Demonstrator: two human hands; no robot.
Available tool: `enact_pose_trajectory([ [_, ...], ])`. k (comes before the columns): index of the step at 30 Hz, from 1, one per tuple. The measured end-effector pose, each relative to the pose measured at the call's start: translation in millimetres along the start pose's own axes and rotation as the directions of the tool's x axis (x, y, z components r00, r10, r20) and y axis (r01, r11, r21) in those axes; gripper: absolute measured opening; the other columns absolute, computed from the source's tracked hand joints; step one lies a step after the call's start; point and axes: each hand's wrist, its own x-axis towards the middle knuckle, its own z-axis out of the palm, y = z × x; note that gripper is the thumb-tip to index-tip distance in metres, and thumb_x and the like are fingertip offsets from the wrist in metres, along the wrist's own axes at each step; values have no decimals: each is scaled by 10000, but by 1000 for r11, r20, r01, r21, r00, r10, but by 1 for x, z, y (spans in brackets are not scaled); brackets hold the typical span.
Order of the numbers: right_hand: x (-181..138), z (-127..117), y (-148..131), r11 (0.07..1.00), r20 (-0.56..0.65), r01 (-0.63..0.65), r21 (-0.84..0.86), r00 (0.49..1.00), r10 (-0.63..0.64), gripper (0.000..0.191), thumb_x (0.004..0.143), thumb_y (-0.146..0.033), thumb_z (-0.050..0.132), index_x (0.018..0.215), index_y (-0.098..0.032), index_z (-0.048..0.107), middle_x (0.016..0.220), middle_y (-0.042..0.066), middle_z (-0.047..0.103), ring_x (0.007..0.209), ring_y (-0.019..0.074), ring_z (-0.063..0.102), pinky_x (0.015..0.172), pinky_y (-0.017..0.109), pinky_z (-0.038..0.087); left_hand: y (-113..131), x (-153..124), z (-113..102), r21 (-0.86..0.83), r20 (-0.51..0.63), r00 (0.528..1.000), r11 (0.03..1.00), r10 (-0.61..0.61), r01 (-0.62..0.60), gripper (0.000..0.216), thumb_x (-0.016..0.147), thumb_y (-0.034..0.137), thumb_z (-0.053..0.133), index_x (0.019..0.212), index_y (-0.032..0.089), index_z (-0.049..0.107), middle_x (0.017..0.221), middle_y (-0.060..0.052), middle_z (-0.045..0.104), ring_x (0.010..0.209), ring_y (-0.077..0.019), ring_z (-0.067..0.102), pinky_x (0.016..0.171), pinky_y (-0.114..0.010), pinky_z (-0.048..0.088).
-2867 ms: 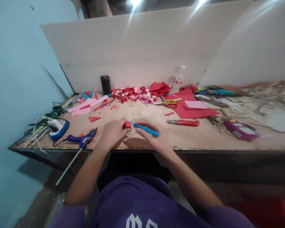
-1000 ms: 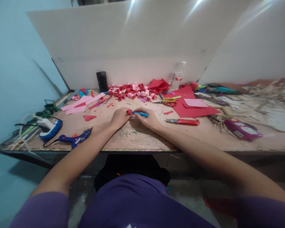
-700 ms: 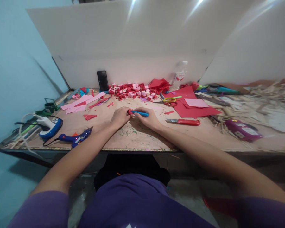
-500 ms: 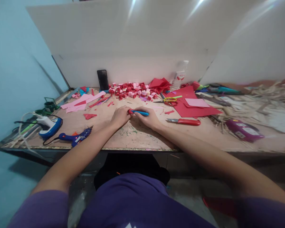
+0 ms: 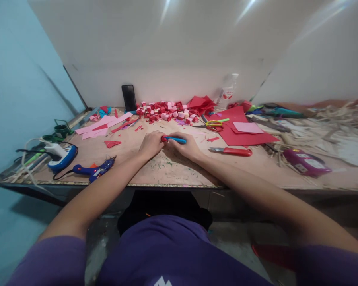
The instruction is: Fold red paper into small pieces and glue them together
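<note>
Over the middle of the table, my left hand point(image 5: 152, 145) is closed on a small red paper piece point(image 5: 163, 138), most of it hidden by the fingers. Beside it, my right hand point(image 5: 185, 146) is closed round a slim blue pen-like tool point(image 5: 178, 140). The tool lies nearly level, its left end against the red piece; its exact kind is not clear. Behind both hands is a pile of small red and pink paper cubes point(image 5: 167, 111). Fine green and dark specks lie on the table just in front of my hands.
A blue glue gun point(image 5: 96, 170) and a blue power strip point(image 5: 62, 158) lie left. On the right are a red-handled utility knife point(image 5: 235, 151), yellow-handled scissors point(image 5: 214, 125), red paper sheets point(image 5: 241, 137) and a purple box-like item point(image 5: 306, 162). A phone point(image 5: 129, 97) leans at the back.
Both hands keep the same hold and place, with the blue tool still at the red paper piece. The camera view has shifted very slightly.
</note>
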Motion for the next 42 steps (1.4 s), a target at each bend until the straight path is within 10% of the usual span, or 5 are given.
enact_pose_trajectory([
  [42,1,0,-1,999,-3,-45,5,999,45,240,901,-324,649,1031,-179,790,1001,62,808,920,242,732,868,368,559,1,0,-2,-1,14,1000,1000,10,-10,211,917,209,609,1082,188,739,1116,-99,737,1053,-267,668,913,-379,478],
])
